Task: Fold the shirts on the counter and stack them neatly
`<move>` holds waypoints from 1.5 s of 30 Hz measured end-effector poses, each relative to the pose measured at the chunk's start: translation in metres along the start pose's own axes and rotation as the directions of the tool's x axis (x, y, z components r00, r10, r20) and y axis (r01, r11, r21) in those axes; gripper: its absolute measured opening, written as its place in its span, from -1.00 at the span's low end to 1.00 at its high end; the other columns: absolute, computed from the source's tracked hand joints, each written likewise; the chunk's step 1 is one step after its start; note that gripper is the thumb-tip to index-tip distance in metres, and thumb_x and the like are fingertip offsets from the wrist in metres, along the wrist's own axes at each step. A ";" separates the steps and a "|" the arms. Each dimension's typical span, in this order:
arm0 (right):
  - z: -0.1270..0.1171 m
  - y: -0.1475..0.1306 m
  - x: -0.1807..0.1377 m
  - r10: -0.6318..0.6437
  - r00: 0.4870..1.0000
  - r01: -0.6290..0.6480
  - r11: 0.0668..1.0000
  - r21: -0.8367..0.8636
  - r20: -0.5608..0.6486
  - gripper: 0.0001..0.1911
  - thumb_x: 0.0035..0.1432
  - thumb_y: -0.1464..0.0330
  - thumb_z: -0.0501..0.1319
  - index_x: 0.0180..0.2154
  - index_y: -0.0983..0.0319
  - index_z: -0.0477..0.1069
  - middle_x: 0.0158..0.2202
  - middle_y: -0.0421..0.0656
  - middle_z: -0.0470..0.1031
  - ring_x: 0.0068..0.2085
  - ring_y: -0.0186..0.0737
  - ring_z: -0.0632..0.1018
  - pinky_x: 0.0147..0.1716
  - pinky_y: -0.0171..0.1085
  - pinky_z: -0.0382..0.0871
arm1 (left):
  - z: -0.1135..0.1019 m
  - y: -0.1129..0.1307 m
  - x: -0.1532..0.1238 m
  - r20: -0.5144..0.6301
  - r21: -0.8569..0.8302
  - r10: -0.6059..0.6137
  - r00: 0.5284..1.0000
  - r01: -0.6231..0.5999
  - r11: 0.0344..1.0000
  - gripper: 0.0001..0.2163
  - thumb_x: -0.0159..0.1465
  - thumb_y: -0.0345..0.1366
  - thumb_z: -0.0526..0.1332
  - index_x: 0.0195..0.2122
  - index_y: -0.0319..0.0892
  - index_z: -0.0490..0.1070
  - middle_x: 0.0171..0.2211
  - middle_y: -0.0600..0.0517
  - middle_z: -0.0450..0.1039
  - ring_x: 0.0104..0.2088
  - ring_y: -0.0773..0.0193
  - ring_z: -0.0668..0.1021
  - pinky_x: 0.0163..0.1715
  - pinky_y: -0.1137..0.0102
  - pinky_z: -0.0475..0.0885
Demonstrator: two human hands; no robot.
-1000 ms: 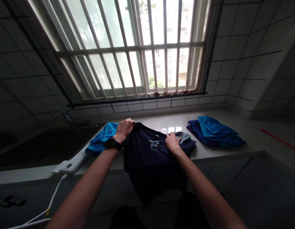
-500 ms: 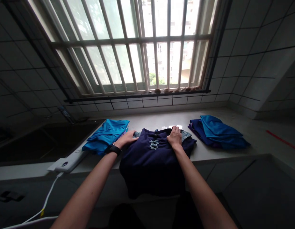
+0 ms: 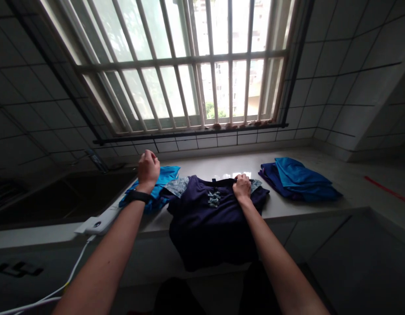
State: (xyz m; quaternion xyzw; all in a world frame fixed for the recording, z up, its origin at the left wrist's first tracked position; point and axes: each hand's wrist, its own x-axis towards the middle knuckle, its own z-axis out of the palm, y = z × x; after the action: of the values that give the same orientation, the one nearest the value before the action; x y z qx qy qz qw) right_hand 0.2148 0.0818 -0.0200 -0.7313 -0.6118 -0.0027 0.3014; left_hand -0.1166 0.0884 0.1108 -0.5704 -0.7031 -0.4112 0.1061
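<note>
A dark navy top (image 3: 215, 223) with a patterned shoulder panel (image 3: 179, 187) and pale knotted fastenings (image 3: 214, 199) lies on the counter, its lower part hanging over the front edge. My right hand (image 3: 242, 186) grips the top near the collar, on its right shoulder side. Above the bright blue folded clothing (image 3: 168, 175) on the left, my left hand (image 3: 149, 171) is raised with curled fingers. Nothing shows hanging from it, and a dark band (image 3: 138, 196) circles its wrist. The left part of the top spreads toward the blue clothing and partly overlaps it.
A second folded stack of blue and navy clothing (image 3: 302, 181) sits on the counter to the right. At left are a dark sink or cooktop (image 3: 68, 192) and a white device (image 3: 99, 225) with a cable. A barred window (image 3: 196, 61) stands behind the counter.
My left hand has let go of the top's left shoulder and risen up and left over the blue clothing. The patterned panel there now lies spread out. My right hand stays on the top.
</note>
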 end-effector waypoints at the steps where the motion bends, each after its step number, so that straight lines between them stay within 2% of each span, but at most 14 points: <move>1: -0.002 0.000 0.000 -0.004 1.000 0.004 1.000 0.005 -0.012 -0.70 0.27 0.52 0.10 -0.08 0.28 0.56 0.01 0.09 0.51 0.06 0.01 0.47 -0.02 -0.16 0.34 | -0.001 0.001 -0.003 0.123 0.090 0.043 0.991 -0.055 0.994 -0.92 0.24 -0.31 0.22 -0.28 -0.10 0.31 -0.16 -0.10 0.52 -0.11 0.06 0.59 -0.09 0.27 0.45; 2: -0.003 0.000 0.000 -0.003 0.999 0.004 1.000 0.012 -0.032 -0.72 0.28 0.50 0.11 -0.09 0.28 0.57 0.02 0.09 0.50 0.06 0.02 0.47 0.00 -0.15 0.33 | 0.001 0.003 -0.008 0.296 0.142 0.062 0.953 -0.108 0.984 -0.89 0.23 -0.27 0.25 -0.29 -0.11 0.33 -0.17 -0.11 0.54 -0.11 0.03 0.59 -0.11 0.27 0.45; 4: -0.006 0.000 -0.001 0.013 0.997 -0.012 1.000 0.025 -0.074 -0.73 0.31 0.46 0.12 -0.10 0.27 0.59 0.04 0.10 0.50 0.08 0.03 0.48 0.02 -0.15 0.33 | 0.007 0.005 -0.022 0.626 0.137 0.065 0.777 -0.191 0.972 -0.80 0.13 -0.22 0.37 -0.31 -0.11 0.37 -0.24 -0.06 0.58 -0.18 0.04 0.61 -0.17 0.32 0.45; 6: -0.009 0.000 -0.001 0.046 0.996 -0.042 0.998 0.048 -0.082 -0.71 0.36 0.42 0.10 -0.06 0.27 0.59 0.04 0.09 0.52 0.06 0.00 0.52 0.02 -0.17 0.34 | 0.014 0.004 -0.038 0.785 0.095 0.087 0.613 -0.259 0.961 -0.67 -0.03 -0.25 0.47 -0.28 -0.11 0.41 -0.27 0.00 0.61 -0.19 0.06 0.62 -0.20 0.36 0.44; 9: -0.012 -0.002 -0.002 0.122 0.992 -0.120 0.989 0.090 -0.019 -0.65 0.44 0.34 0.04 0.07 0.24 0.53 -0.06 0.07 0.60 -0.07 -0.04 0.61 -0.07 -0.20 0.38 | 0.022 0.000 -0.055 0.815 0.141 0.126 0.566 -0.404 0.904 -0.58 -0.14 -0.35 0.49 -0.24 -0.09 0.44 -0.26 0.04 0.62 -0.14 0.02 0.61 -0.19 0.36 0.41; 13: -0.012 -0.003 -0.001 0.186 0.982 -0.182 0.975 0.127 -0.019 -0.61 0.47 0.34 -0.02 0.19 0.25 0.41 -0.13 0.06 0.64 -0.13 -0.04 0.65 -0.11 -0.23 0.40 | 0.019 0.000 -0.053 0.767 0.137 0.189 0.613 -0.444 0.886 -0.64 0.00 -0.50 0.27 -0.15 -0.10 0.46 -0.29 0.06 0.58 -0.20 0.12 0.61 -0.24 0.41 0.39; 18: -0.005 -0.001 0.000 0.047 0.998 -0.051 0.994 0.100 0.037 -0.52 0.32 0.49 0.03 0.23 0.33 0.36 0.04 0.08 0.59 0.08 -0.07 0.57 0.05 -0.25 0.36 | 0.001 0.014 -0.046 0.441 0.305 0.138 0.887 -0.293 0.906 -0.64 0.25 -0.53 0.07 0.05 -0.23 0.40 -0.06 -0.17 0.52 -0.11 0.06 0.60 -0.11 0.30 0.46; 20: -0.002 0.000 0.000 -0.042 0.993 0.037 0.998 0.052 0.106 -0.52 0.25 0.50 0.08 0.18 0.34 0.43 0.12 0.10 0.54 0.15 -0.06 0.52 0.12 -0.24 0.33 | 0.000 0.025 -0.055 0.321 0.404 0.128 0.938 -0.258 0.878 -0.60 0.32 -0.54 -0.05 0.13 -0.28 0.36 0.07 -0.31 0.44 -0.02 -0.06 0.58 -0.04 0.15 0.47; 23: -0.001 0.000 0.000 -0.092 0.990 0.094 0.996 -0.010 0.104 -0.58 0.22 0.50 0.10 0.07 0.31 0.54 0.26 0.11 0.42 0.25 -0.02 0.43 0.17 -0.20 0.30 | 0.014 0.043 -0.081 0.421 0.407 0.227 0.878 -0.407 0.818 -0.59 0.37 -0.50 -0.09 0.15 -0.33 0.40 0.15 -0.41 0.39 0.11 -0.19 0.52 0.08 0.00 0.42; 26: -0.002 0.000 0.001 -0.125 0.985 0.131 0.991 -0.040 0.121 -0.63 0.25 0.50 0.08 -0.07 0.25 0.62 0.20 0.08 0.47 0.20 -0.03 0.46 0.12 -0.18 0.32 | 0.041 0.054 -0.112 0.663 0.222 0.306 0.683 -0.570 0.791 -0.65 0.40 -0.31 0.07 0.13 -0.23 0.49 0.08 -0.28 0.52 0.08 -0.08 0.56 0.10 0.14 0.45; 27: -0.002 0.000 0.002 -0.153 0.977 0.160 0.986 -0.039 0.148 -0.63 0.26 0.50 0.08 -0.09 0.23 0.64 0.15 0.06 0.51 0.16 -0.04 0.48 0.11 -0.19 0.33 | 0.051 0.056 -0.122 0.696 0.190 0.305 0.650 -0.577 0.794 -0.64 0.40 -0.24 0.10 0.15 -0.17 0.49 0.09 -0.24 0.54 0.09 -0.05 0.56 0.10 0.17 0.46; 33: 0.006 -0.005 0.002 -0.166 0.956 0.188 0.980 -0.070 0.241 -0.57 0.35 0.41 0.02 0.09 0.23 0.56 0.23 0.03 0.50 0.24 -0.09 0.47 0.31 -0.10 0.17 | 0.089 0.046 -0.155 0.620 0.208 0.265 0.739 -0.480 0.852 -0.53 0.47 -0.22 -0.03 0.36 -0.10 0.33 0.41 -0.20 0.24 0.40 -0.09 0.30 0.31 0.01 0.27; 40: 0.004 0.003 0.021 -0.121 0.917 0.211 0.955 -0.207 0.379 -0.41 0.45 0.41 -0.15 0.43 0.33 0.16 0.46 0.10 0.16 0.47 -0.10 0.15 0.40 0.06 0.02 | 0.087 0.046 -0.157 0.508 0.100 0.277 0.816 -0.376 0.921 -0.58 0.46 -0.19 0.01 0.24 -0.23 0.40 0.31 -0.24 0.37 0.28 0.02 0.44 0.25 0.20 0.34; 45: -0.018 -0.012 0.039 -0.062 0.873 0.228 0.929 -0.292 0.485 -0.41 0.38 0.53 -0.07 0.39 0.33 0.23 0.42 0.18 0.23 0.45 -0.02 0.20 0.36 0.12 0.11 | 0.084 0.050 -0.160 0.485 0.110 0.261 0.835 -0.354 0.929 -0.62 0.44 -0.20 0.02 0.06 -0.27 0.52 0.17 -0.28 0.48 0.21 -0.04 0.48 0.19 0.18 0.40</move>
State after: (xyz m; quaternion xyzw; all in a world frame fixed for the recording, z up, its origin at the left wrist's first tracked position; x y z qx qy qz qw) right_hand 0.2209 0.1098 0.0147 -0.7024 -0.7102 0.0449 0.0133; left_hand 0.0069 0.0330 -0.0193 -0.7444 -0.6434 -0.1699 0.0560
